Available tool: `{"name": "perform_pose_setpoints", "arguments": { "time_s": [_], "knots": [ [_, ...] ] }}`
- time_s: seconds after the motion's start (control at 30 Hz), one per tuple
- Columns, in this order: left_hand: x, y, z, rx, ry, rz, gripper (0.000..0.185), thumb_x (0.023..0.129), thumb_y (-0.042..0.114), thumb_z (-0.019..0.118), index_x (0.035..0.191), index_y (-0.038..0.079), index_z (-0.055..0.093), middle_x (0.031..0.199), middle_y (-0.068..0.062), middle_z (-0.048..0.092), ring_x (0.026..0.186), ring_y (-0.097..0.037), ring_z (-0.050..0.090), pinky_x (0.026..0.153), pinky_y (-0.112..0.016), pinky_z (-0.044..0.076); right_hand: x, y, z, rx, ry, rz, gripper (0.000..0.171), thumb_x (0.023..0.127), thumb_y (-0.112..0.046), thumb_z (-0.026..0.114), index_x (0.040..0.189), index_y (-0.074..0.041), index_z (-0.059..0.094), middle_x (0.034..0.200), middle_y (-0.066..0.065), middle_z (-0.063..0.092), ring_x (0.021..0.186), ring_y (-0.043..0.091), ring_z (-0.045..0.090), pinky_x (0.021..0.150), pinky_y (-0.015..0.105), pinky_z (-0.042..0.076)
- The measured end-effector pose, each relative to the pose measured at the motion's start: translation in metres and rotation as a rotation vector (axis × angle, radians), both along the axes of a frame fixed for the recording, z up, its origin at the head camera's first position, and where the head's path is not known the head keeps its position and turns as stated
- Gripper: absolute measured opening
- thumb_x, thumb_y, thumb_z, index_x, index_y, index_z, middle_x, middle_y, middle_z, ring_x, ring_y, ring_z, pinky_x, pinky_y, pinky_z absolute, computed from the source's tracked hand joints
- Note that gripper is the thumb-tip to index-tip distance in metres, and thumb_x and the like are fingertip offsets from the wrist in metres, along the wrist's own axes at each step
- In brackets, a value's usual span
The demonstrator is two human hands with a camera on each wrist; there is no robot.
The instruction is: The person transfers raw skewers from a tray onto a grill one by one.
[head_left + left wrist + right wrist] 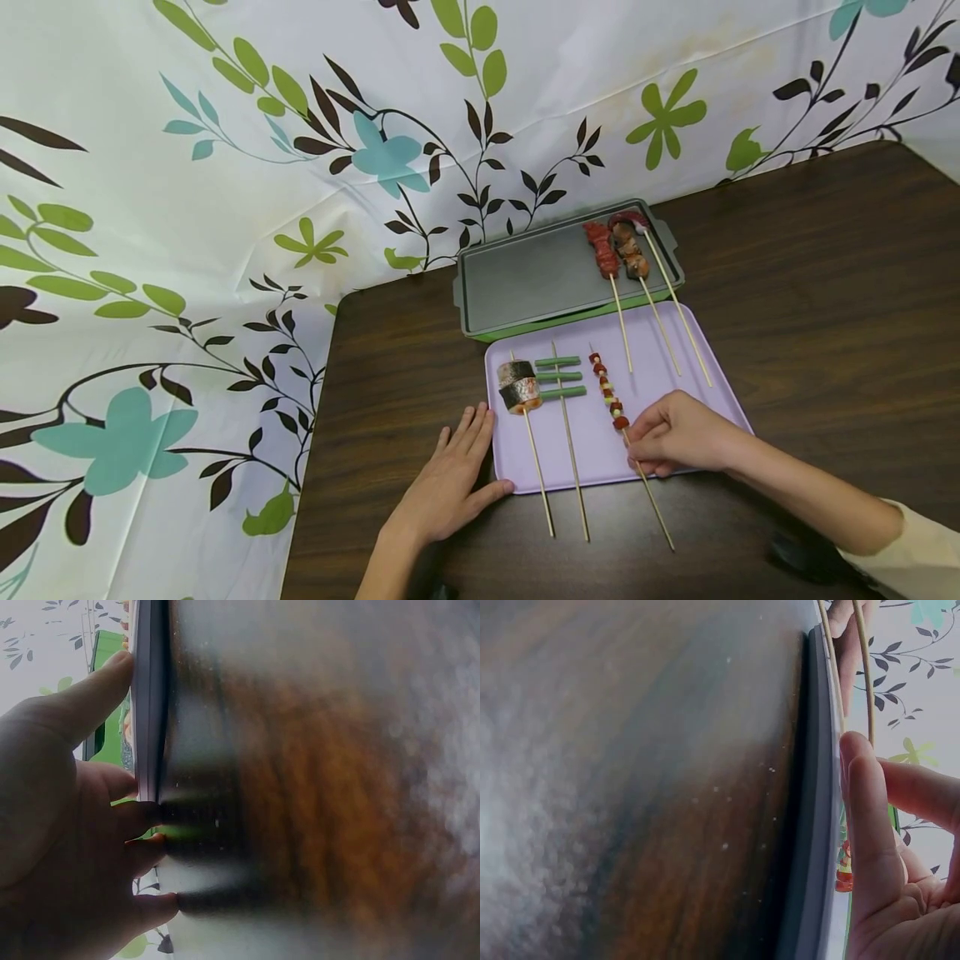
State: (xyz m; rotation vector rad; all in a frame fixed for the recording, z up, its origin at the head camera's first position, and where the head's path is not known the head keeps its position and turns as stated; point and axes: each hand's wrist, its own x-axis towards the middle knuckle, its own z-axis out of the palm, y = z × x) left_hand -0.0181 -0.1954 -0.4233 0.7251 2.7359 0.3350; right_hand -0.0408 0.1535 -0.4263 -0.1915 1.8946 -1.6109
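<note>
My right hand (678, 433) pinches the stick of a skewer (609, 396) threaded with small red, pale and green pieces, above the lower right of the lilac tray (600, 462). In the right wrist view, thumb and fingers of that hand (885, 847) meet at the stick beside the tray's edge. My left hand (450, 479) lies with straight fingers along the tray's left edge, thumb at its lower left corner. On the tray, left of the held skewer, are a skewer with a dark-banded chunk (519, 387) and one with green bean-like pieces (559, 377).
Behind the tray stands a grey-topped, green-sided grill plate (532, 279). On its right part lie a red meat skewer (602, 250), a browned one (630, 250) and a dark red curled one (630, 218), their sticks reaching over the tray. A patterned cloth (525, 108) hangs behind the wooden table (817, 333).
</note>
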Motion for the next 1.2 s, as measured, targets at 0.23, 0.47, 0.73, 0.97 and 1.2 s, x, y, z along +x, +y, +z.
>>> {"name": "perform_pose_setpoints", "arguments": {
  "time_s": [0.23,0.47,0.73,0.97,1.2],
  "knots": [
    [0.000,0.000,0.001,-0.001,0.001,0.003,0.090,0.095,0.064,0.046,0.159,0.012,0.008,0.164,-0.008,0.004,0.150,-0.026,0.003,0.114,-0.058,0.014,0.001,0.002,0.006,-0.037,-0.003,0.012,0.020,0.086,-0.005,0.072,0.096,0.012,0.067,0.074,0.013,0.071,0.064,0.014,0.068,0.055,0.028,0.056],
    [0.000,0.000,0.000,0.002,0.005,0.000,0.089,0.095,0.064,0.045,0.159,0.012,0.009,0.164,-0.008,0.005,0.150,-0.026,0.004,0.114,-0.059,0.016,0.003,0.002,0.013,-0.118,-0.034,0.020,0.022,0.089,-0.003,0.068,0.100,0.016,0.065,0.081,0.017,0.072,0.068,0.014,0.068,0.059,0.028,0.057],
    [0.001,0.000,0.000,0.001,0.009,-0.005,0.090,0.095,0.063,0.047,0.159,0.012,0.008,0.164,-0.009,0.005,0.150,-0.027,0.005,0.113,-0.060,0.016,0.005,-0.001,0.024,-0.147,0.004,0.047,0.023,0.088,-0.002,0.067,0.101,0.016,0.064,0.081,0.018,0.072,0.066,0.014,0.068,0.058,0.028,0.057],
    [0.000,0.000,0.000,-0.003,0.008,-0.003,0.090,0.095,0.064,0.046,0.159,0.012,0.008,0.164,-0.008,0.005,0.150,-0.026,0.004,0.114,-0.059,0.015,-0.001,0.000,0.041,-0.163,0.049,0.063,0.024,0.089,-0.002,0.066,0.103,0.017,0.064,0.086,0.021,0.072,0.071,0.016,0.069,0.062,0.030,0.058],
    [0.000,-0.001,-0.001,-0.009,0.007,-0.003,0.090,0.095,0.064,0.046,0.159,0.012,0.008,0.164,-0.007,0.004,0.150,-0.025,0.003,0.114,-0.059,0.015,-0.017,0.005,0.059,-0.088,0.060,0.033,0.031,0.090,-0.008,0.069,0.109,0.016,0.063,0.090,0.018,0.073,0.078,0.021,0.071,0.067,0.035,0.059]
  ]
}}
